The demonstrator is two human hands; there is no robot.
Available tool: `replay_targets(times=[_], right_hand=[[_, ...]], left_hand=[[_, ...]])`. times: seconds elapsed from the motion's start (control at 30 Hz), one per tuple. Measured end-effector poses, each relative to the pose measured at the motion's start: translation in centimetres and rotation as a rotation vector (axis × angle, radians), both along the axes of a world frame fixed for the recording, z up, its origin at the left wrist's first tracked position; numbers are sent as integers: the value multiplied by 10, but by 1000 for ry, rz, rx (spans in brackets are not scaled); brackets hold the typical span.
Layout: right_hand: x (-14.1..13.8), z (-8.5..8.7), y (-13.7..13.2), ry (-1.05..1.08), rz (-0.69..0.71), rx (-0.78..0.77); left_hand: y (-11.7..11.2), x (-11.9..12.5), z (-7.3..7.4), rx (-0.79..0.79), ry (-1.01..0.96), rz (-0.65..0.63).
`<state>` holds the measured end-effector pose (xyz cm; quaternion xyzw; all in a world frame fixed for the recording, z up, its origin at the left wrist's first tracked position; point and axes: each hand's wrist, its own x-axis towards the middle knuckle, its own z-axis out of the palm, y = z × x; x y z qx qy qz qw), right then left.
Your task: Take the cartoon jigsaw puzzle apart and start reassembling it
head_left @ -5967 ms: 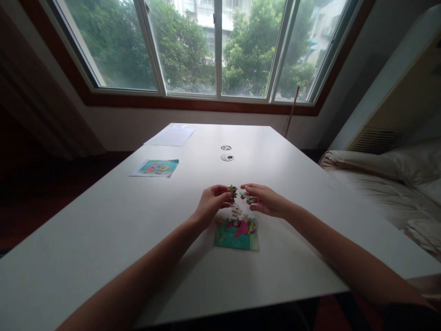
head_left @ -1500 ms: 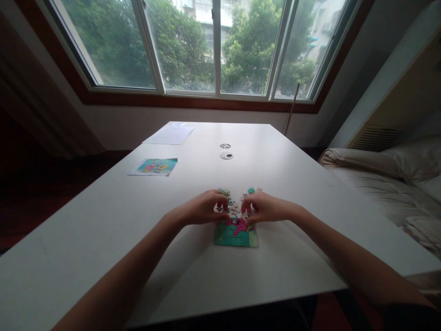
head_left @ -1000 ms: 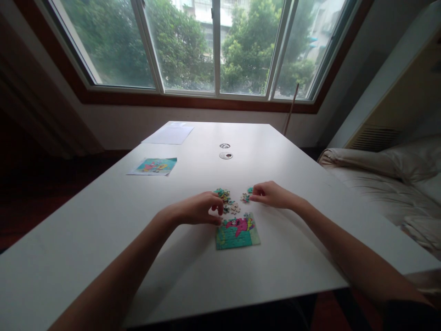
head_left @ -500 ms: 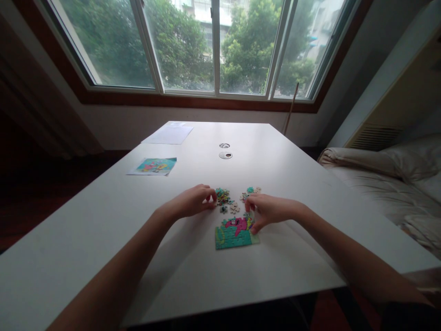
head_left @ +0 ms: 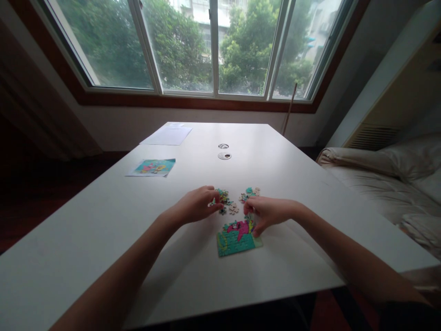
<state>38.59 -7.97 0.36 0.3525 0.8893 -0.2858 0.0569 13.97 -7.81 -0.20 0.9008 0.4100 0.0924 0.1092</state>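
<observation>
A partly joined jigsaw puzzle (head_left: pixel 237 241), teal with a pink cartoon figure, lies slightly turned on the white table (head_left: pixel 193 289). My right hand (head_left: pixel 272 215) grips its upper right corner between thumb and bent fingers; that corner is partly hidden. My left hand (head_left: pixel 200 205) hovers at the left side of a heap of loose puzzle pieces (head_left: pixel 224 197), fingers curved and thumb apart from them. Whether a fingertip touches a piece is hard to see. Pale pieces (head_left: pixel 234 208) lie between the heap and the puzzle. More loose pieces (head_left: pixel 248 192) sit just beyond my right hand.
To the left lies a picture sheet (head_left: pixel 155 167) in matching colours, with white paper (head_left: pixel 167 136) behind it. Two round flat items (head_left: pixel 224 156) rest farther back on the table. A pale sofa (head_left: pixel 372 179) stands at the right, a window (head_left: pixel 217 50) beyond.
The joined puzzle has slid slightly toward me and turned, its right side now higher. My left hand has shifted a little to the right, its thumb and fingers reaching over the heap's edge.
</observation>
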Motion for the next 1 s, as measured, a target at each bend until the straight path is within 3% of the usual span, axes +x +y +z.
replay_targets(times=[0.1,0.2,0.4,0.63,1.0], right_hand=[[1,-1,0,-2,24,14],[1,-1,-1,6,50,9],[-1,2,-3,-6,54,3],[-6,9,-5,-62,117,70],[-6,6,-5,34,66,-3]], left_hand=[[-12,12,3,-93,7,-116],[-22,21,5,-133,14,-151],[-30,28,5,-236,106,-75],[-34,31,10,-311,86,-39],[-25,25,-4,-430,-61,-48]])
